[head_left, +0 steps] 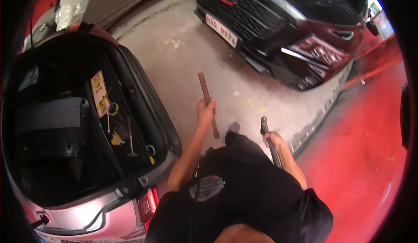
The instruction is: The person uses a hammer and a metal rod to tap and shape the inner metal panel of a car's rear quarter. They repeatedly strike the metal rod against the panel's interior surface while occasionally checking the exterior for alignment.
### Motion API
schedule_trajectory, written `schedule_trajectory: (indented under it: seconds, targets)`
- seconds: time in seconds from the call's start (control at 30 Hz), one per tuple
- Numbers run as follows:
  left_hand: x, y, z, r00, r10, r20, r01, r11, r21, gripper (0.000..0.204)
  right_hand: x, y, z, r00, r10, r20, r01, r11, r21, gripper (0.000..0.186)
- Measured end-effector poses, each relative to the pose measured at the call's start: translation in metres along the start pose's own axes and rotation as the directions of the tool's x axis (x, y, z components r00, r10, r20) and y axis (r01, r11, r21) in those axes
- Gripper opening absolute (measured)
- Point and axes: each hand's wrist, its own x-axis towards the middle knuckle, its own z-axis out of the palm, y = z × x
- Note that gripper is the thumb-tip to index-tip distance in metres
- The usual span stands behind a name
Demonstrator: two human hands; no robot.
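A silver-pink car [115, 225] fills the left of the frame, its rear compartment standing open and its dark rim running close beside the person's left forearm, a barrier on that side. Across the upper right, a dark red car [252, 25] presents its black grille and headlamp, its front bumper closing off the floor beyond the hands. Pale concrete floor [167, 71] stretches between the two vehicles, scuffed and marked with yellow near the center, while a glossy red floor area [348, 169] spreads down the right side. The person's black shirt [257, 182], bearing a gray emblem, covers the lower center and hides the ground beneath it. Crumpled clear plastic [72, 6] sits at the upper left, above the open compartment. A brown bar [202, 84] stands nearly upright at the center of the frame, gripped around its middle by the closed left hand [206, 110], both ends jutting clear of the fist. To its right, the closed right hand [273, 139] holds a hammer [264, 124] just below the head, the handle slanting down past the wrist; the two tools are well apart. Inside the compartment lie a pale license plate [99, 94], a slim long-handled tool [130, 134], and, smaller, a cluster of yellow keys [116, 139]. Beyond the fingers, a gray shoe [234, 127] shows on the concrete.
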Motion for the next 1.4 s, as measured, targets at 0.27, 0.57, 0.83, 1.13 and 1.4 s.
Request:
schedule_trajectory:
  seconds: [0.27, 0.57, 0.83, 1.13, 1.4]
  targets:
    - [0.098, 0.083, 0.067, 0.944, 0.319, -0.079, -0.299, 0.933, 0.202, 0.018, 0.020, -0.130, 0.012, 0.976, -0.156, 0.153, 0.174, 0.978, -0.112, 0.030]
    - [0.198, 0.199, 0.130, 0.803, 0.390, 0.452, -0.497, 0.855, 0.146, 0.013, 0.061, -0.138, 0.077, 0.896, -0.342, -0.282, 0.324, 0.940, -0.110, 0.017]
    - [0.321, 0.245, 0.175, 0.531, 0.499, 0.685, -0.625, 0.777, -0.081, 0.020, 0.078, -0.191, 0.156, 0.833, -0.255, -0.491, 0.441, 0.842, 0.311, 0.021]
    - [0.262, 0.358, 0.204, 0.211, 0.785, 0.582, -0.467, 0.604, -0.646, 0.019, -0.014, -0.228, 0.260, 0.399, -0.367, -0.840, 0.739, 0.672, 0.057, 0.025]
    - [0.177, 0.440, 0.155, -0.163, 0.892, 0.422, -0.377, 0.339, -0.862, 0.005, -0.088, -0.268, 0.302, 0.073, -0.416, -0.907, 0.896, 0.426, -0.123, 0.023]
